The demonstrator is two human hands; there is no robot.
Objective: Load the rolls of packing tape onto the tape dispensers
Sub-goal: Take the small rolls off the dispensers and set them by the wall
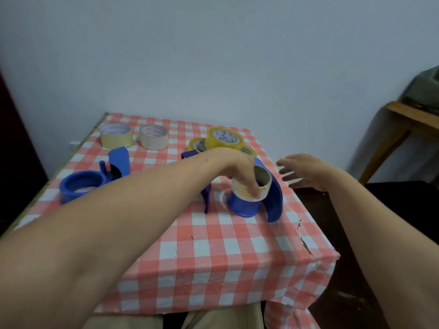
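Note:
My left hand reaches across the table and grips a pale, nearly empty tape core that sits tilted on the hub of a blue tape dispenser. My right hand hovers open just right of that dispenser, fingers spread, touching nothing. A second blue dispenser lies at the table's left with a roll on its hub. Two pale tape rolls stand at the back left. Yellow tape rolls are stacked at the back right, partly hidden behind my left wrist.
The small table wears a red-and-white checked cloth, torn at its right edge. A blue dispenser part stands upright near the left dispenser. A wooden table stands at the far right by the wall. My knees show below the table's front edge.

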